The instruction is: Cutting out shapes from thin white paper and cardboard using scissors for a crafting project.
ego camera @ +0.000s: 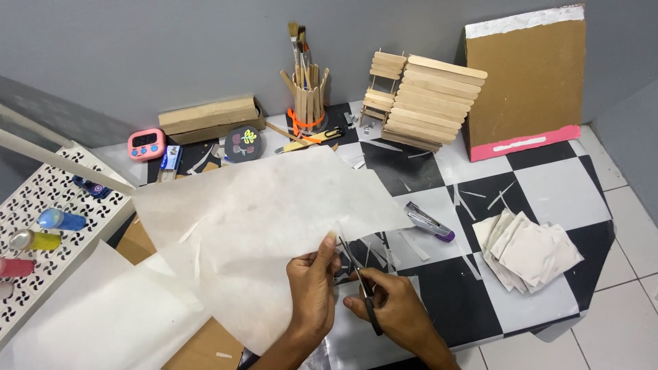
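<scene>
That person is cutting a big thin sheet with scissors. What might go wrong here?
The left hand pinches the paper sheet right beside the scissors in the right hand, so a slip could nick a finger. The sheet is large, thin and mostly hangs unsupported, so it might sag, tear or cut crooked. Its far edge could also brush the stapler.

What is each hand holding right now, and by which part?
Left hand pinches the white paper sheet at its near right edge. Right hand holds black scissors by the handles, blades at that edge.
</scene>
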